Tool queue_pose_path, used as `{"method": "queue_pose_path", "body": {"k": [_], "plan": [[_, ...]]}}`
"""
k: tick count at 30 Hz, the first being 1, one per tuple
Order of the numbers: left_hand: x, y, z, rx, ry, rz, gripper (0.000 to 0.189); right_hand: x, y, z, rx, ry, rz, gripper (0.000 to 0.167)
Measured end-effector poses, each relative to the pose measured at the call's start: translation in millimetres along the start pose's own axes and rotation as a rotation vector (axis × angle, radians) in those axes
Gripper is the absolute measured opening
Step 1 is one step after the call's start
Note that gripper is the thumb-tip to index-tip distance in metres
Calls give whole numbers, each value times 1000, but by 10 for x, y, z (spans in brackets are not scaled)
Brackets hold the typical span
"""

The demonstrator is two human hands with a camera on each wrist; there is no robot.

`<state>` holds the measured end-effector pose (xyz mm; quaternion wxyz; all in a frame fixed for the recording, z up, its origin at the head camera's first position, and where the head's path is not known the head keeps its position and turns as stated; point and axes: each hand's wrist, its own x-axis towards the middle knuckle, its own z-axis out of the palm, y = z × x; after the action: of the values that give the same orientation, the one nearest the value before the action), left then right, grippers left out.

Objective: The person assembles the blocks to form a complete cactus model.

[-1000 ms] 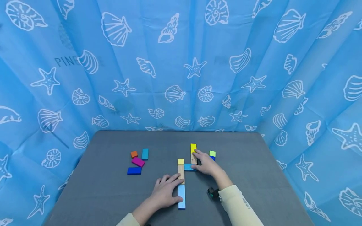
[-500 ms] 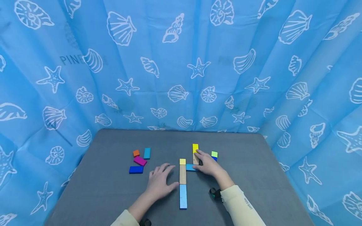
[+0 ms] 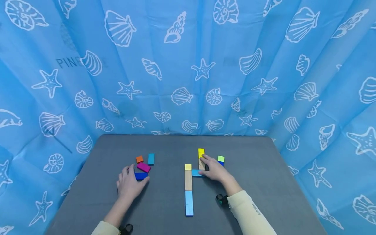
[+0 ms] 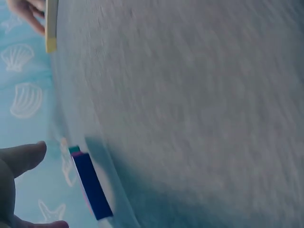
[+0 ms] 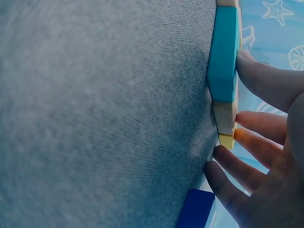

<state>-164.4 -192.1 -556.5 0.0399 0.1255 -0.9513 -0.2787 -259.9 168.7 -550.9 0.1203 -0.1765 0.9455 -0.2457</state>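
Observation:
My left hand (image 3: 129,185) reaches over the dark blue block (image 3: 141,176), thumb and fingers spread to either side. In the left wrist view the thumb and a fingertip stand apart from that dark blue block (image 4: 92,185). My right hand (image 3: 215,168) rests with extended fingers on joined blocks: its thumb touches the light blue block (image 5: 223,54), and fingertips lie on the plain wood block (image 5: 225,117) and the yellow block (image 3: 201,152). Left of them runs a column of a pale yellow cube (image 3: 188,167), a wood block (image 3: 188,181) and a pale blue block (image 3: 189,203).
Behind the dark blue block lie a magenta block (image 3: 144,167), an orange block (image 3: 139,159) and a teal block (image 3: 151,159). A lime green block (image 3: 221,159) and another dark blue block (image 5: 195,208) sit right of my right hand. A shell-print curtain hangs behind the grey table (image 3: 164,209).
My left hand has lifted off the column and moved left to the dark blue block. My right hand has stayed on the joined blocks.

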Motion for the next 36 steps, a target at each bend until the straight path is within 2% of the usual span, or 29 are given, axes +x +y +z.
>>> {"method": "queue_pose_path", "body": {"k": [4,7,15,22,25,30,36], "plan": [[24,-79,-32,0,-18,-38,93,-10,-6,-7,0,5,-3,70],[33,-110,-7,14,-17,-47,94,-19,-6,-13,-6,6,-8,70],[77,-139,56,-34,-18,-62,96,-19,9,-21,-6,0,4,70],[130,-170,102,-61,-7,-162,85,-9,-5,-12,-5,-14,1,70],[126,-162,104,-52,-16,-184,80,-3,-13,-12,-11,-18,5,70],[118,-149,100,-35,-25,-158,70,-4,-17,-11,-9,-12,17,69],[77,-147,66,-65,27,-98,63,-19,-28,-23,-2,-17,0,70]]}}
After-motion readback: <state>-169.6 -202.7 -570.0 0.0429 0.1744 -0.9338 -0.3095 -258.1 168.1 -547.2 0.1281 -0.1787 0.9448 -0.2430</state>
